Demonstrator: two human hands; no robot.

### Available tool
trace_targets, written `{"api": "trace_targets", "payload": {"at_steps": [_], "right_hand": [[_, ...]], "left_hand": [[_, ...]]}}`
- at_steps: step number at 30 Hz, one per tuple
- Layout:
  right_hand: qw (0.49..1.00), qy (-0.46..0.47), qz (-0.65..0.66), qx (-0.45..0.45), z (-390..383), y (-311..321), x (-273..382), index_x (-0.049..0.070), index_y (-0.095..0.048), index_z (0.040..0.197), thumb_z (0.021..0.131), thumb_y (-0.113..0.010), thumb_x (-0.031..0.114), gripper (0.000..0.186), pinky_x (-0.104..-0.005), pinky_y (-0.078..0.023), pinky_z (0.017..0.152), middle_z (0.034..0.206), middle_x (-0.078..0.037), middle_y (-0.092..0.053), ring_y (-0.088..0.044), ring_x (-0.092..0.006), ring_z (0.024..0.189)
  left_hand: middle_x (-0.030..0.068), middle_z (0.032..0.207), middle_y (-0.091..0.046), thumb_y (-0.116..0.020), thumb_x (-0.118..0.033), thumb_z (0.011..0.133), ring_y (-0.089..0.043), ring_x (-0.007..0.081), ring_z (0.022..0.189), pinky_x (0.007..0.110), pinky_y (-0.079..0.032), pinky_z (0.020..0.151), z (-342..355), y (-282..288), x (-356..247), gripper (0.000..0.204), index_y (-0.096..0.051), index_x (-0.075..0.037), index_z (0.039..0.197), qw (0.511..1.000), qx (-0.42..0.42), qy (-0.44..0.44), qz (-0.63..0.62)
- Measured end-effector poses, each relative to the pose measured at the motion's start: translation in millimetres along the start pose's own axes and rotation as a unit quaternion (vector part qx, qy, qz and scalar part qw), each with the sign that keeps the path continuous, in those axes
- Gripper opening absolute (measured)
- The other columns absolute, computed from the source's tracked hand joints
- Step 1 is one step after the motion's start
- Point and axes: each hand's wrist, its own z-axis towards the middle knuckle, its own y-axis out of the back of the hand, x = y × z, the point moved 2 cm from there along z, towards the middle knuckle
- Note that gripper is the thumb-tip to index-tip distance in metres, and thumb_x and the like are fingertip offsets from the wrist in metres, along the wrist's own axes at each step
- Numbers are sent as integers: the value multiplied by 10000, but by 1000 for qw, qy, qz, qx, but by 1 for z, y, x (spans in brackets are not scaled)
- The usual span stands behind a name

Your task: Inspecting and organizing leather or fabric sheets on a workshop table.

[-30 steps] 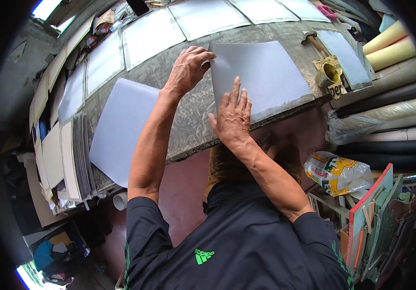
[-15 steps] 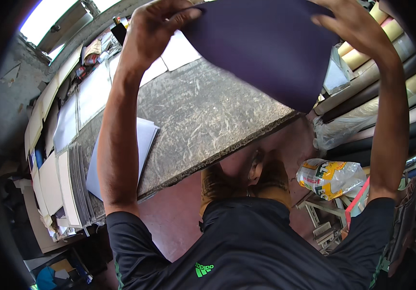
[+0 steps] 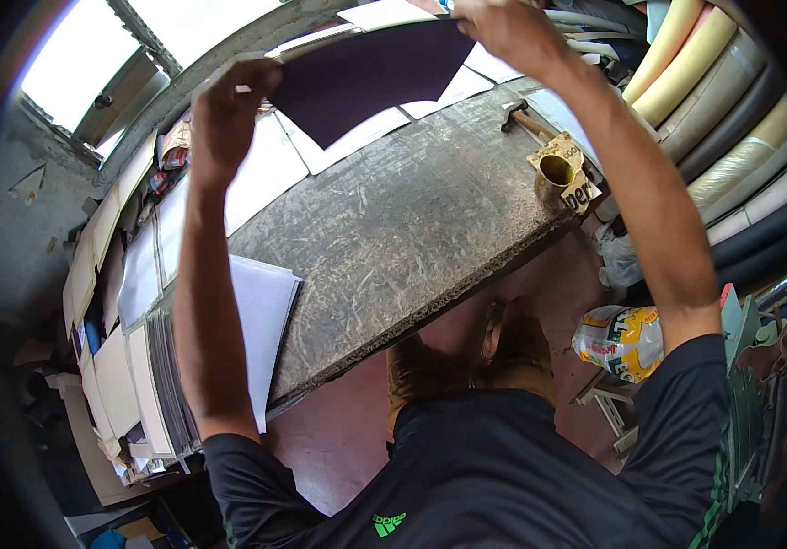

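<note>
A dark purple sheet [image 3: 375, 78] hangs in the air over the far side of the worktable, stretched between my two hands. At its left corner my left hand [image 3: 229, 119] is closed, thumb and fingers pinching the edge. My right hand [image 3: 510, 35] grips the upper right corner, its fingertips partly cut off by the top of the picture. Beneath the sheet, white sheets [image 3: 261, 183] lie side by side along the back of the table. Beside my left forearm rests a stack of pale sheets [image 3: 261, 320] with grey edges.
On the right of the worn stone-like tabletop [image 3: 384, 229] are a hammer [image 3: 523, 121] and a tin can [image 3: 553, 178] on a piece of printed card. Rolls of material [image 3: 741, 137] are piled at the right. A plastic bag [image 3: 622, 339] lies below them. Layered boards [image 3: 160, 384] line the left.
The sheet has moved away from me and to the left, tilting as both hands carry it. The hammer and tin can, hidden before, now show.
</note>
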Motion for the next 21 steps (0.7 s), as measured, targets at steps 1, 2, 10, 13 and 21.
{"api": "trace_targets", "payload": {"at_steps": [1, 2, 10, 13, 21], "right_hand": [[987, -68, -91, 114, -20, -7, 5, 5, -660, 986, 891, -593, 101, 151, -404, -493, 933, 1178, -136, -667, -637, -261, 1068], [992, 2, -128, 20, -46, -19, 10, 11, -660, 970, 893, -575, 86, 137, -381, -516, 889, 1147, -115, -682, -651, -223, 1022], [989, -102, -20, 102, -274, -87, 99, -5, -677, 948, 845, -581, 84, 167, -393, -445, 970, 1292, -150, -590, -558, -279, 1151], [987, -127, -4, 102, -301, -94, 101, -2, -667, 962, 838, -573, 88, 179, -394, -439, 978, 1309, -149, -579, -544, -287, 1175], [977, -167, 18, 130, -293, -89, 81, 46, -694, 1039, 812, -586, 23, 252, -421, -425, 1002, 1352, -126, -554, -532, -302, 1195]], "left_hand": [[71, 920, -722, -653, -78, 911, -634, 122, 793, 269, -500, 692, -21, -12, -13, 160, -709, -56, 1060, 1000, -13, 4, 20], [67, 918, -717, -668, -4, 864, -641, 154, 772, 281, -504, 689, -40, -18, -8, 169, -701, -52, 1024, 997, -17, -76, 25], [78, 894, -629, -655, -54, 829, -585, 242, 876, 362, -482, 776, -243, -151, -11, 141, -632, -59, 968, 987, 133, -80, 28], [91, 955, -613, -657, -73, 788, -568, 278, 940, 391, -452, 837, -258, -155, -32, 220, -615, -40, 1001, 979, 196, -48, -27], [88, 1051, -585, -658, -115, 777, -553, 288, 1060, 421, -428, 931, -256, -163, -30, 259, -633, -69, 1031, 974, 217, -58, 5]]}}
